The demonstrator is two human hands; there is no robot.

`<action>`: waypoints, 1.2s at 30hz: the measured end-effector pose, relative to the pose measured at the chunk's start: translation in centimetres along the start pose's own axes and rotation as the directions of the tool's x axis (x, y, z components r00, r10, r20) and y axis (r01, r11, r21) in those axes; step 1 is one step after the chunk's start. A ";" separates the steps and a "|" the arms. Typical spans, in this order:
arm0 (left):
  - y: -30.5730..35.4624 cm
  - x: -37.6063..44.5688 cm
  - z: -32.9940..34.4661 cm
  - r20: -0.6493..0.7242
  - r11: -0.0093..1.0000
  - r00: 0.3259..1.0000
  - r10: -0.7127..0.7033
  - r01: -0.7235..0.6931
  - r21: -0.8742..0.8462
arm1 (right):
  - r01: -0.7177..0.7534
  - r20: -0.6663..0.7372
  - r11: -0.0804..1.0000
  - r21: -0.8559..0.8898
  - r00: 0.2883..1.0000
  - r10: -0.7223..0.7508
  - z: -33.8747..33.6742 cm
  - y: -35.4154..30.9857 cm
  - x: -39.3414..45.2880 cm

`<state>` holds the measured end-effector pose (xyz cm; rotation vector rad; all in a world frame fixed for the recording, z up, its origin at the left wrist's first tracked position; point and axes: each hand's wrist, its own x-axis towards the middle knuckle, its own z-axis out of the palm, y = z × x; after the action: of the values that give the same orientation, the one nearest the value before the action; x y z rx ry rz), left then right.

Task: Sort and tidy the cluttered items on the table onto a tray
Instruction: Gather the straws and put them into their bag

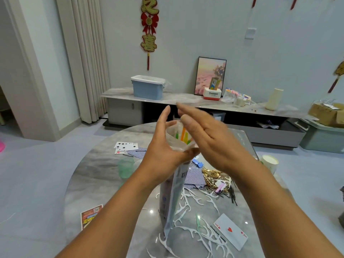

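My left hand (163, 144) holds the open mouth of a tall grey plastic bag (172, 198) that hangs down to the round marble table (96, 175). Orange and green sticks (183, 135) show inside the bag's mouth. My right hand (208, 135) hovers flat just above and right of the opening, fingers straight, holding nothing. White floss picks (193, 231) lie scattered on the table below. An ace of hearts card (230, 230) lies at the right front. A heap of gold clips and black hairpins (217, 181) sits behind it. No tray is in view.
More playing cards (125, 147) lie at the table's far left, a green cup (126, 167) beside them, a card pack (91, 216) at the left edge. Blue binder clips (197, 162) and a white cup (270, 162) are on the right. A low cabinet (204, 103) stands behind.
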<state>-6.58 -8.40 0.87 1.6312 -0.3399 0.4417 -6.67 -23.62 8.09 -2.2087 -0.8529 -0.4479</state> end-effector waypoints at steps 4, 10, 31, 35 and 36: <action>-0.3 0.6 -0.2 -0.053 0.998 0.998 0.018 -0.021 -0.057 | 0.034 0.143 0.970 -0.242 0.990 0.001 0.0 0.5 -0.1; 0.1 1.2 -0.6 -0.071 0.995 0.995 0.072 -0.076 -0.065 | 0.141 -0.086 0.953 -0.268 0.982 -0.170 0.4 0.5 -0.4; -1.1 0.9 -0.4 0.026 0.989 0.998 -0.053 0.056 -0.136 | 0.258 -0.111 0.884 -0.389 0.940 -0.323 -0.6 2.0 -0.3; -1.8 0.7 0.6 -0.019 0.983 0.995 -0.097 0.093 -0.157 | 0.231 -0.119 0.866 -0.444 0.942 -0.313 0.4 1.9 -0.7; -1.9 0.7 0.7 -0.024 0.979 0.994 -0.108 0.102 -0.174 | 0.221 -0.131 0.859 -0.462 0.941 -0.312 0.6 1.9 -0.7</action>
<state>-4.99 -8.86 -0.54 1.4637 -0.2580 0.3496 -5.84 -24.53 6.34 -2.3957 -1.0302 -1.0792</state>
